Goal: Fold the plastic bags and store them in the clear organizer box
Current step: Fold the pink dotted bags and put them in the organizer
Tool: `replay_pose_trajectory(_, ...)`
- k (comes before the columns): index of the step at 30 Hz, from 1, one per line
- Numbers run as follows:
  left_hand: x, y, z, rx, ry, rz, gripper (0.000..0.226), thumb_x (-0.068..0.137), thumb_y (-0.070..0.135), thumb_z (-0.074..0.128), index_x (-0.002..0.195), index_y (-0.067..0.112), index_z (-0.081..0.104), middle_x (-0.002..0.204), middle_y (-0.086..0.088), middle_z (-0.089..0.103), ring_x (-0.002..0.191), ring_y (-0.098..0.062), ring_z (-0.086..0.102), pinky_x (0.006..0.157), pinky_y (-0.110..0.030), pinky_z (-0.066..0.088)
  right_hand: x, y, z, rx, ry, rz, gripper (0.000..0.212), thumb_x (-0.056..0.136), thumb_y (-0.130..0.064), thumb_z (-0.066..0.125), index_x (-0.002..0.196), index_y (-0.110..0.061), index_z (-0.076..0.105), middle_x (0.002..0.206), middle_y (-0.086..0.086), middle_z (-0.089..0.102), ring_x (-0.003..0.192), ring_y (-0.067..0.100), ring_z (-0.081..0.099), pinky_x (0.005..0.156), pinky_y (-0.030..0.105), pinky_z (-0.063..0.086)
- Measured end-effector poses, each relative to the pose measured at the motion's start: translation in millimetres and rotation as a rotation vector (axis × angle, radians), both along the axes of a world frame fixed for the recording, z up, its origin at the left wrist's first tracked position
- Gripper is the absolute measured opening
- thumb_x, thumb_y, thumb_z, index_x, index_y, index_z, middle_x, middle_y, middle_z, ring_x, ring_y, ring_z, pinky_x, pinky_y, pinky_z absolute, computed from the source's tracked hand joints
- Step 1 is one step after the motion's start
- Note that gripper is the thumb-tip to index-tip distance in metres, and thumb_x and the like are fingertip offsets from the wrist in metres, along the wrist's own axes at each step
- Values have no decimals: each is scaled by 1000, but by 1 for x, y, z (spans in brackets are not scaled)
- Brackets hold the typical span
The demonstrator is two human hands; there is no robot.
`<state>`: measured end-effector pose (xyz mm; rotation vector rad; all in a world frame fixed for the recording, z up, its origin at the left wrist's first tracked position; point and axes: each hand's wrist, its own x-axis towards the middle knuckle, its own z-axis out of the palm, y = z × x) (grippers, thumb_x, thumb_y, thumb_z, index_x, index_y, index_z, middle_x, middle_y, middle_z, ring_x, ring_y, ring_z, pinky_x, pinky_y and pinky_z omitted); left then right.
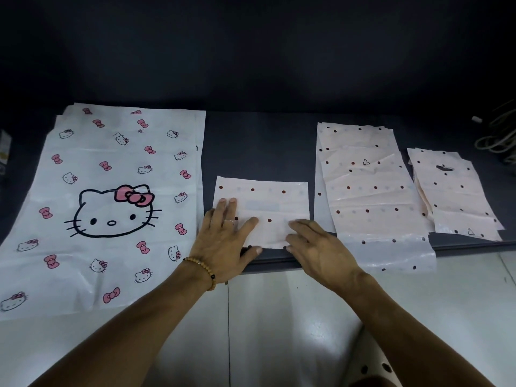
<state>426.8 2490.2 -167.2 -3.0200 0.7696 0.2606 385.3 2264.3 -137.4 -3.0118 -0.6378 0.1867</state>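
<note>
Across the dark counter (259,146), backed by a dark wall, a folded dotted bag (268,202) lies at the front edge. Left hand (223,241) and right hand (315,247), each grip spread flat, press it. Bare counter shows beyond; pale floor (279,317) below.

surface (259,146): dark, matte, runs the full width; its front edge crosses just above the floor.
wall (251,46): dark, plain, behind the surface's back edge.
cables (499,135): pale loops bunched at the surface's far right edge.
plug (476,118): small, white, just left of the cables.
floor (293,317): pale tiles with dark seams, below the surface's front edge.
box (5,148): small, at the far left edge, mostly cut off.
</note>
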Motion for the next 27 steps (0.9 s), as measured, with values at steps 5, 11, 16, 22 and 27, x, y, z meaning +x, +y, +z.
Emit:
replay_pose_trajectory(5, 0, 1, 5, -14, 5, 0, 65, 88, 67, 27, 144, 36, 24, 156, -20, 13, 143, -39, 4, 114, -50, 14, 7, 4, 5, 49, -41, -40, 28, 64, 4, 76, 87, -6, 65, 102, 11, 67, 92, 30, 64, 52, 32, 53)
replay_pose_trajectory(11, 11, 5, 20, -129, -40, -38, 37, 95, 36, 47, 129, 25, 51, 137, -22, 47, 132, -39, 34, 105, -46, 38, 19, 0, 5, 309, 29, -243, 9, 94, -9, 47, 95, -12, 55, 89, 3, 60, 81, 20, 55, 68, 28, 45)
replay_pose_trajectory(16, 16, 12, 24, -174, 17, -11, 41, 91, 13, 46, 131, 18, 50, 143, -14, 44, 138, -29, 31, 106, -41, 39, 26, -1, 11, 408, 213, -380, 5, 98, -28, 45, 97, -23, 46, 93, 1, 60, 84, 21, 58, 73, 29, 48)
replay_pose_trajectory(22, 25, 19, 35, -205, 148, 13, 35, 100, 34, 34, 121, 16, 57, 124, -8, 60, 123, -25, 46, 96, -36, 45, 19, -3, 8, 436, 180, -444, 21, 89, -30, 65, 102, -28, 49, 89, -3, 63, 75, 14, 58, 72, 28, 52)
replay_pose_trajectory(27, 32, 34, 37, -472, 272, 298, 32, 98, 37, 41, 78, 17, 56, 72, -4, 54, 78, -28, 57, 66, -30, 41, 33, 0, 0, 647, 212, -749, 15, 90, -32, 63, 82, -20, 58, 76, -9, 57, 71, 11, 53, 58, 14, 37)
